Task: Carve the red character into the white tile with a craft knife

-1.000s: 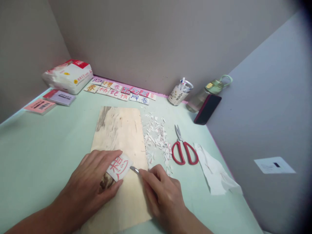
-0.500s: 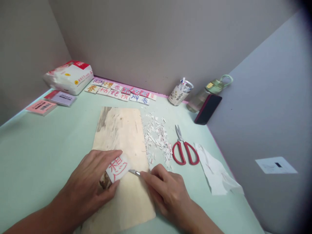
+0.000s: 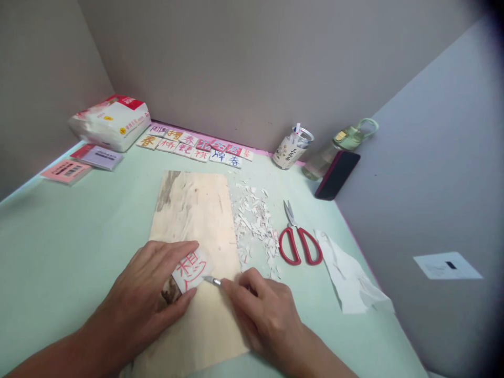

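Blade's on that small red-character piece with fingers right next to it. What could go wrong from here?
1. The knife tip meets the red-character piece close to the thumb of the left hand; a slip could cut it.
2. The piece is small and pinned only by the fingers; it may shift on the wooden board and spoil the cut.
3. The right hand works beside loose scraps, which could drift under the work.
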A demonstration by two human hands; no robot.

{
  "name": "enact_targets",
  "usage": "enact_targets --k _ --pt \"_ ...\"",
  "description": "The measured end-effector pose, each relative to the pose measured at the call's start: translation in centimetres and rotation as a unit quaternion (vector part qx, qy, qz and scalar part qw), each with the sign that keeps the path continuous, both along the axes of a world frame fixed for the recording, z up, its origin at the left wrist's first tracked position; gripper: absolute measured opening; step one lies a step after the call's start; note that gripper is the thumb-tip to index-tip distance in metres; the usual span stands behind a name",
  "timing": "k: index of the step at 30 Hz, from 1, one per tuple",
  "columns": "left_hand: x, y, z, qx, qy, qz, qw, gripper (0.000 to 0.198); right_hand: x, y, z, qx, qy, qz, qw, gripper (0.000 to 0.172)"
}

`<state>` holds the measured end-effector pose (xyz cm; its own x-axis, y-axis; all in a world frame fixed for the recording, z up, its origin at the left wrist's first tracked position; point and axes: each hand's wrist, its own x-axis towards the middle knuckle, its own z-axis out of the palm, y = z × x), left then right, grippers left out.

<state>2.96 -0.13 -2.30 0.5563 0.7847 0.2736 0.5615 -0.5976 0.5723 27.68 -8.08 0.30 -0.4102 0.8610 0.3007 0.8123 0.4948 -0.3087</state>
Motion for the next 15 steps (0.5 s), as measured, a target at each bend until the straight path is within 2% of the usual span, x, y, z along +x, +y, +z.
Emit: enact_targets --k 8,15 --pt "-0.26 0.19 0.03 -0.008 0.006 -0.009 1.000 0.045 -0.02 -0.09 0.04 0.011 0.000 -0.016 1.000 0.032" --pt "-0.29 0.21 -0.07 -0.007 0.007 -0.008 1.000 0.046 -0.37 -0.37 -0.33 0.057 -0.026 -0.038 0.997 0.036"
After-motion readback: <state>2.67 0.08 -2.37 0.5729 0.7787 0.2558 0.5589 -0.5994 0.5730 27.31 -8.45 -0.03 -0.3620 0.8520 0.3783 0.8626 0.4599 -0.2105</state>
